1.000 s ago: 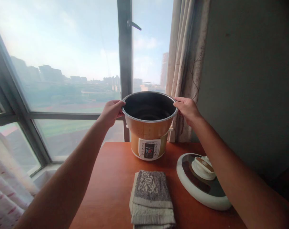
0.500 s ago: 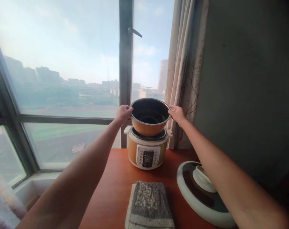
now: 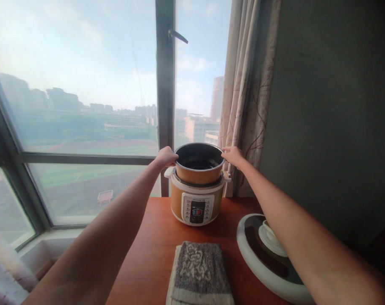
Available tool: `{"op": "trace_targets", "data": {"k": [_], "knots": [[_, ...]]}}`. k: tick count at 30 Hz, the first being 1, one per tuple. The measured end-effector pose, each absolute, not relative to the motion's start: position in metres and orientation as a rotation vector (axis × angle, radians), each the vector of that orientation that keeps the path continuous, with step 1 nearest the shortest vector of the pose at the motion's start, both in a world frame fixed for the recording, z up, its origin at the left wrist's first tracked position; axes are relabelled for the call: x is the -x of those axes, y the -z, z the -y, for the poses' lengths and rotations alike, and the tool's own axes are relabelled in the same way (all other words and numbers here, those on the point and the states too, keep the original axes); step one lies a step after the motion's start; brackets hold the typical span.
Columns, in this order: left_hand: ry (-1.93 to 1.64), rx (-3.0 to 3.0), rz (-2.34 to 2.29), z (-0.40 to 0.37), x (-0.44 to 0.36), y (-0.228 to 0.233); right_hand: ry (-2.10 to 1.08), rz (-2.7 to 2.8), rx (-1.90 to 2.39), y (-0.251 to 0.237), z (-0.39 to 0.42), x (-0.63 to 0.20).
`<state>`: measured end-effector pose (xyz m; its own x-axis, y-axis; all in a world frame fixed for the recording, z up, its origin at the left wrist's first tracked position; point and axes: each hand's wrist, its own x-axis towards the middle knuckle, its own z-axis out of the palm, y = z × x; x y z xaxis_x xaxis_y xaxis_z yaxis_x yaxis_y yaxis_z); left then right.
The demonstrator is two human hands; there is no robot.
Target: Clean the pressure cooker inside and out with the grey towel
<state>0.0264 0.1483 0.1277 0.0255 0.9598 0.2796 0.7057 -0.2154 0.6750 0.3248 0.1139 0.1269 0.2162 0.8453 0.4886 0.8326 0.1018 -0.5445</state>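
Between my hands is a round inner pot (image 3: 198, 176), dark inside and orange-gold outside, with a shiny rim. My left hand (image 3: 167, 157) pinches the rim on its left side, and my right hand (image 3: 233, 156) pinches it on the right. The pot's lower part sits down inside the opening of a gold and white electric cooker (image 3: 178, 203), its upper wall still standing above the cooker's rim. A white panel with a dark display and buttons faces me. Whether the pot touches the cooker's bottom is hidden.
On the reddish wooden table (image 3: 148, 245), a folded grey towel (image 3: 200, 271) lies in front of the cooker. A round lid (image 3: 252, 254) with a white rim and knob is at the right, partly behind my right forearm. Windows and a curtain (image 3: 246, 84) stand behind.
Both hands have lowered the inner pot from just above the cooker, so its lower part is now within the opening. The towel, lid and cooker stay in place.
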Motion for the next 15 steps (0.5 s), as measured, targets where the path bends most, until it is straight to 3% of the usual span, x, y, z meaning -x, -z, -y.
{"op": "trace_targets", "data": {"k": [15], "knots": [[-0.617,-2.271,-1.853,-0.151,-0.027,-0.108,0.076,1.845,1.925,-0.092,-0.12,-0.329]]}}
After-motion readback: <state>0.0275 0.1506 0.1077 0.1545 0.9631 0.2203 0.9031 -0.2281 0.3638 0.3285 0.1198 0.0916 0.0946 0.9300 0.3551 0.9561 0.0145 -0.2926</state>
